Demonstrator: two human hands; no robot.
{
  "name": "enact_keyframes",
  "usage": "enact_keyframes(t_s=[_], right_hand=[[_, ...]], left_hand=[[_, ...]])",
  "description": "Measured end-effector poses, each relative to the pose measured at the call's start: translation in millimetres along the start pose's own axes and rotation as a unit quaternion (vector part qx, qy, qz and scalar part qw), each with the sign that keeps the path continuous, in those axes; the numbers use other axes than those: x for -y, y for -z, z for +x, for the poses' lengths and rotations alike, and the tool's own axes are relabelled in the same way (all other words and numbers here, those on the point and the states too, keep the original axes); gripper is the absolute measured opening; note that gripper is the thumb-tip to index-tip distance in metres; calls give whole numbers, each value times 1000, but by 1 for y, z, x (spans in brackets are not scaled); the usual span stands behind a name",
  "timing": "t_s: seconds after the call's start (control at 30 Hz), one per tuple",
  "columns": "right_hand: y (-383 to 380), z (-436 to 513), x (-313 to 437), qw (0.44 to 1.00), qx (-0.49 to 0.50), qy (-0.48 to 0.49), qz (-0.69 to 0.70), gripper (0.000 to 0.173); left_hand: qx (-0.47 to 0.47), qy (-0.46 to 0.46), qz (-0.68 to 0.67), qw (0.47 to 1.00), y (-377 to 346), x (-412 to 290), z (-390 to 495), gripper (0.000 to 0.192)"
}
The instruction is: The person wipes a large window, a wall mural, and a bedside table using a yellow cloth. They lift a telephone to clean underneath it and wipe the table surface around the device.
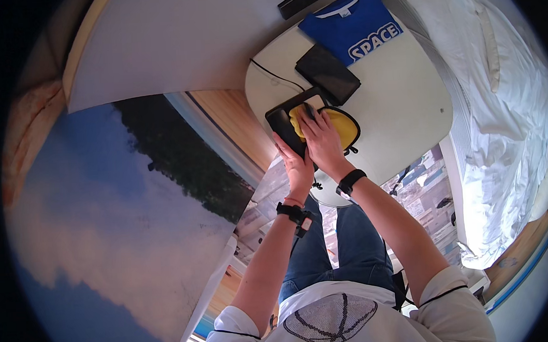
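At the near left part of a white table [404, 105], my left hand [294, 163] rests against the lower edge of a black case or box [281, 120], which has a cable by its far side. My right hand [321, 139] presses a yellow cloth [295, 117] on top of that case, fingers spread over it; a small dark item shows at the fingertips. Under and beside my right hand lies a rounded yellow pouch [345, 127] with black zipped trim. Whether the cloth is joined to the pouch is hidden by the hand.
Beyond the case lie a flat black folded item [328, 72] and a folded blue T-shirt [364, 22]. A black cable [274, 74] runs over the left edge. A long black box [305, 0] is at the far end. On the right is a bed with white bedding [492, 138].
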State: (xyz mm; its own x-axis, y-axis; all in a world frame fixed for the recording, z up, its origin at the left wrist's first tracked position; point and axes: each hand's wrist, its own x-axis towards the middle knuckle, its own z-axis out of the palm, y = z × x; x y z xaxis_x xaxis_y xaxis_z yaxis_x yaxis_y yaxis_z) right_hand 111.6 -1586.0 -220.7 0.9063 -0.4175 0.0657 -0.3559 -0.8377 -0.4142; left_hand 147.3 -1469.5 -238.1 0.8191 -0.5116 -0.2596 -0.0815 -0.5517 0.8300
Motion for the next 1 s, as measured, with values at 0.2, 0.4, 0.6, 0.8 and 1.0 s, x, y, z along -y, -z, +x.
enact_keyframes(t_s=[0.2, 0.4, 0.6, 0.8, 1.0], right_hand=[[16, -13, -16, 998, 11, -37, -56, 54], [4, 6, -13, 998, -37, -51, -18, 52], [3, -19, 1, 1000, 17, 19, 17, 47], [12, 7, 6, 1000, 13, 5, -23, 47], [10, 2, 1, 999, 43, 22, 5, 48]], left_hand=[[-16, -45, 48, 998, 1, 0, 0, 98], [-19, -48, 54, 997, -2, 0, 1, 99], [-10, -20, 28, 999, -1, 1, -1, 98], [-12, -10, 30, 999, -1, 2, 0, 98], [-9, -17, 27, 999, -1, 2, 0, 97]])
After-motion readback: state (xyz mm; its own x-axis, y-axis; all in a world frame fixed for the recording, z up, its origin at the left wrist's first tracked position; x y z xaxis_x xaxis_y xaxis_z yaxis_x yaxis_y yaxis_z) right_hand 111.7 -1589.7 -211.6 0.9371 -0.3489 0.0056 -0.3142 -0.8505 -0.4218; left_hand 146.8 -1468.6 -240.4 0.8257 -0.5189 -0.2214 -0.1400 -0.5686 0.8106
